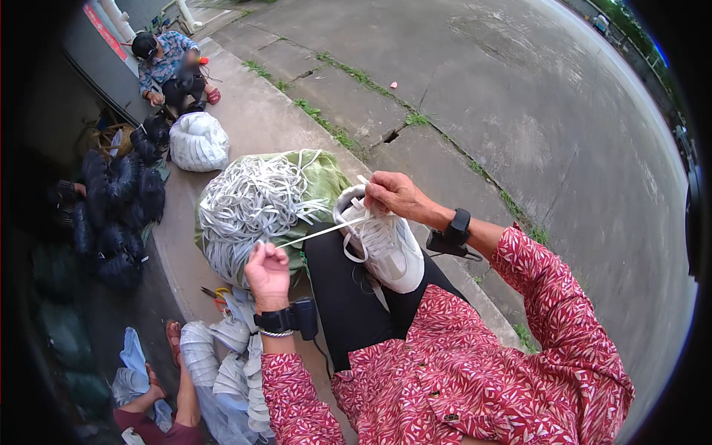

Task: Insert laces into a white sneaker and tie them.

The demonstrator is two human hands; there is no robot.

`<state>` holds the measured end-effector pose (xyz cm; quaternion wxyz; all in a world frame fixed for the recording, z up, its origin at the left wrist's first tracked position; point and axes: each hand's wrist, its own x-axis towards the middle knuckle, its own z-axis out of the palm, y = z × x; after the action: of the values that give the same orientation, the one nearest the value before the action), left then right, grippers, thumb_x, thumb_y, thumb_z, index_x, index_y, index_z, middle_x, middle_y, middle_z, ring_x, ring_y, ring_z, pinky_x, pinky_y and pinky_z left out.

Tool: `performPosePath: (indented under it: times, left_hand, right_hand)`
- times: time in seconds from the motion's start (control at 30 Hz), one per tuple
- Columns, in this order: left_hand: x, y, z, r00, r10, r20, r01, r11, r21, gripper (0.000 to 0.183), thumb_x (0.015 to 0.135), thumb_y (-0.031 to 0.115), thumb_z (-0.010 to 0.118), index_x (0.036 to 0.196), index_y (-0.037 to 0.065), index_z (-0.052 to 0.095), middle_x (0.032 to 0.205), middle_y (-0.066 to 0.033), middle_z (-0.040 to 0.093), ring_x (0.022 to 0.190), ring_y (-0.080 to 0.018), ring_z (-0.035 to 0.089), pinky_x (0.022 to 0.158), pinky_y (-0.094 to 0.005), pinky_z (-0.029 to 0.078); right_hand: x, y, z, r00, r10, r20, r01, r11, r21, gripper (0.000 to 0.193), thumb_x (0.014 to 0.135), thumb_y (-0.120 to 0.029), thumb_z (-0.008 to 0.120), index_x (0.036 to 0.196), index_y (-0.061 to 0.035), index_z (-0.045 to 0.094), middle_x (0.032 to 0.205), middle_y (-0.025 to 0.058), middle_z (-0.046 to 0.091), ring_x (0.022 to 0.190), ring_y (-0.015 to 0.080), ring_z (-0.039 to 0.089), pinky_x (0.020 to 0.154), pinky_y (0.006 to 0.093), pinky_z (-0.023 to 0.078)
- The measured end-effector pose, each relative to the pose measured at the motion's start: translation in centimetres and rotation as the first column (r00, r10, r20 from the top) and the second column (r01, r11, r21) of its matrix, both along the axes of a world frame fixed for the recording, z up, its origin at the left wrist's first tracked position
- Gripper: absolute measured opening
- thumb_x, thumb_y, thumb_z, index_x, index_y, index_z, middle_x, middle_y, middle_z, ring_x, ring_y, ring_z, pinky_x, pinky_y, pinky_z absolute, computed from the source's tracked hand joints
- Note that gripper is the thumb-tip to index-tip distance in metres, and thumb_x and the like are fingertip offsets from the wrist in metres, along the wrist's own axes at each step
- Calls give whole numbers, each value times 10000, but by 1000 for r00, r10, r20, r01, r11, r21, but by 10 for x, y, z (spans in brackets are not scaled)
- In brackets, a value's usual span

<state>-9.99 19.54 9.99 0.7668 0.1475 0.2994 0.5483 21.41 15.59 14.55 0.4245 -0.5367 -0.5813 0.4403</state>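
A white and pale grey sneaker [386, 248] rests on my lap, its toe toward me. My left hand [267, 274], out to the left of the shoe, is closed on a white shoelace [315, 233] stretched taut from the eyelets. At the shoe's opening my right hand [393, 196] is closed, with a white lace end poking out by its fingertips; the exact pinch is partly hidden. A loop of lace hangs on the sneaker's left side. Just beyond my knees lies a big heap of white shoelaces [256, 196] on a green sack [326, 172].
Scissors [215, 295] with coloured handles and stacked pale shoe parts [233, 360] lie at the left. Further off are a white bundle [199, 141] and black bundles [115, 208]. One person [170, 70] sits at the far left; another's legs [185, 393] show near left.
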Motion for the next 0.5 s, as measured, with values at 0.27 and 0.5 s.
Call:
performPosePath:
  times: [0.27,0.5]
  left_hand:
    - [-45,-22,-9,982,94,-162,-122,977,-173,79,860,91,552,908,34,529,841,-99,634,828,-258,635,683,-317,512]
    - [42,-14,29,916,-101,-388,140,987,73,201,854,35,535,1037,-25,480,859,-141,630,799,-274,657,661,-299,545]
  right_hand:
    - [2,6,14,883,-155,-444,75,978,-193,234,937,-232,469,821,-65,586,767,4,637,576,43,493,508,199,409]
    - [82,-6,47,615,-366,-699,312,926,-211,153,926,-184,473,859,-83,567,773,27,638,600,57,513,533,198,416]
